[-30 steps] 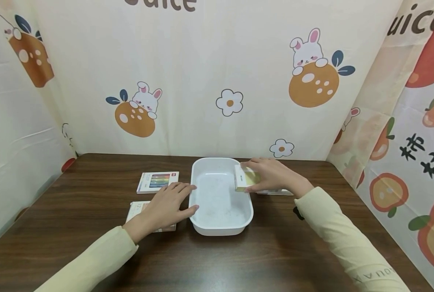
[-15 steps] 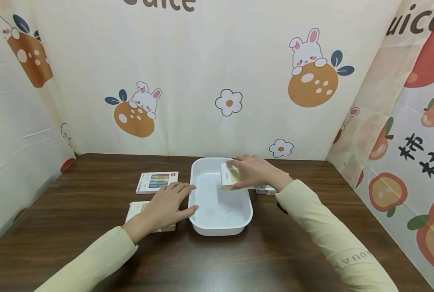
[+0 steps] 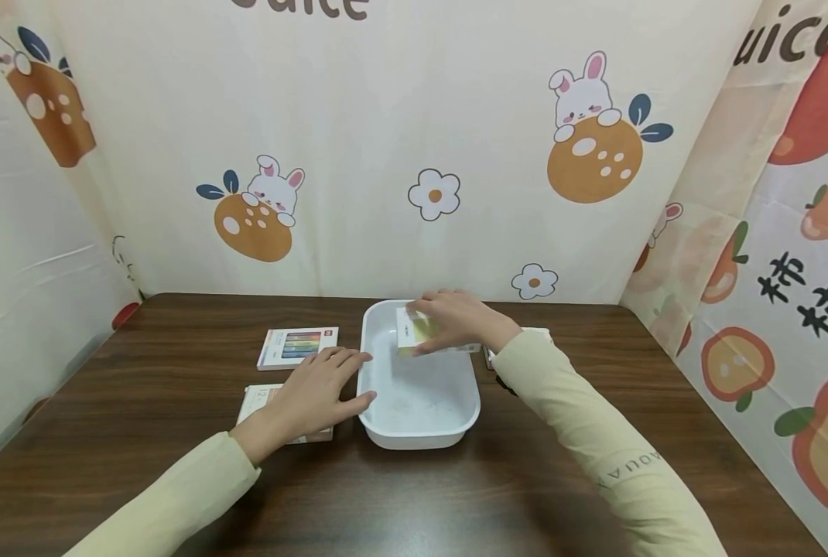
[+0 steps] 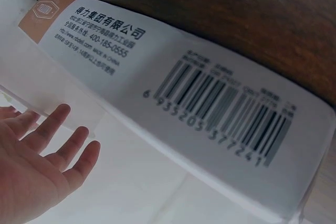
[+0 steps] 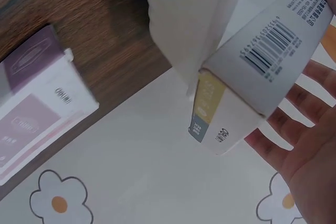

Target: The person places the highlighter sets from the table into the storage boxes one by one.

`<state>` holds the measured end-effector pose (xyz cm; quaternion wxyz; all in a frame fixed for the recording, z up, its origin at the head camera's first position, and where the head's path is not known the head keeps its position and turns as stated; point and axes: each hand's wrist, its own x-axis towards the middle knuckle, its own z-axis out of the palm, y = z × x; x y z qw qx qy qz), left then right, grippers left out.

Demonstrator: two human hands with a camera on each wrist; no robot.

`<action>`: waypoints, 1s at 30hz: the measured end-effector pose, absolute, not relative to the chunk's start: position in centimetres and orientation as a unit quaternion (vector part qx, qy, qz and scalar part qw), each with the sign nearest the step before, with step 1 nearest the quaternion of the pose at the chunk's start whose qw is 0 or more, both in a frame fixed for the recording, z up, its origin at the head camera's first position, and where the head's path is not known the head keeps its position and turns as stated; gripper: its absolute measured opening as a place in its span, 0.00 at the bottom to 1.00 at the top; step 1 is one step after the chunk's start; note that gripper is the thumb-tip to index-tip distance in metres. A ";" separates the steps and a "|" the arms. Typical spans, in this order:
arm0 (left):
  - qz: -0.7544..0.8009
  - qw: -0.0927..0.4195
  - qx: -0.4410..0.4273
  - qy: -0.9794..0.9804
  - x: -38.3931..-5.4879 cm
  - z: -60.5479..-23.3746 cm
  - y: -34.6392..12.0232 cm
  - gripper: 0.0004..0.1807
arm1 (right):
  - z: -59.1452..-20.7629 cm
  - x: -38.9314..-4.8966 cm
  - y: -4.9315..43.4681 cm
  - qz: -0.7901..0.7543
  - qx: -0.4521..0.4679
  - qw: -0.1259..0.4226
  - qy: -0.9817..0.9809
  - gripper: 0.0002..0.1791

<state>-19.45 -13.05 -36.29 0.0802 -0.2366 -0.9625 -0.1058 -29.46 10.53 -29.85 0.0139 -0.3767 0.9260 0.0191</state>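
Note:
My right hand point(image 3: 459, 319) grips a white-and-yellow cardboard box point(image 3: 410, 329) above the far half of a white plastic basin point(image 3: 421, 441). In the right wrist view the barcode side of that box point(image 5: 283, 40) shows, with the thumb on one side and fingers on the other. My left hand point(image 3: 319, 391) lies at the basin's left rim, its fingers extended and thumb spread. Beneath the left wrist is a white-and-tan box point(image 3: 257, 401), partly hidden; the left wrist view shows its barcode side close up.
Behind the left hand, a flat white box point(image 3: 299, 348) with coloured sticks printed on it lies on the dark wooden table point(image 3: 177, 371). A white-and-purple box point(image 5: 47, 98) sits right of the basin, mostly covered by the right forearm in the head view. A patterned curtain point(image 3: 358, 155) hangs behind.
My right hand has carried the white-and-yellow box leftward, from the basin's right rim to over its inside. The left hand has stayed at the left rim.

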 end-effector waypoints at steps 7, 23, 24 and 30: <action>-0.104 0.083 -0.241 -0.961 -19.5 -36.3 -13.1 0.33 | -30.3 -29.9 9.3 0.029 -0.380 0.020 0.924 0.42; -0.105 0.079 -0.242 -0.961 -19.6 -36.4 -13.1 0.34 | -31.9 -30.5 7.6 0.045 -0.375 0.035 0.925 0.41; -0.105 0.078 -0.242 -0.961 -19.6 -36.4 -13.1 0.34 | -32.1 -30.5 7.5 0.047 -0.375 0.034 0.925 0.41; -0.104 0.084 -0.243 -0.961 -19.7 -36.5 -13.2 0.33 | -33.1 -30.8 7.4 0.068 -0.373 0.040 0.924 0.41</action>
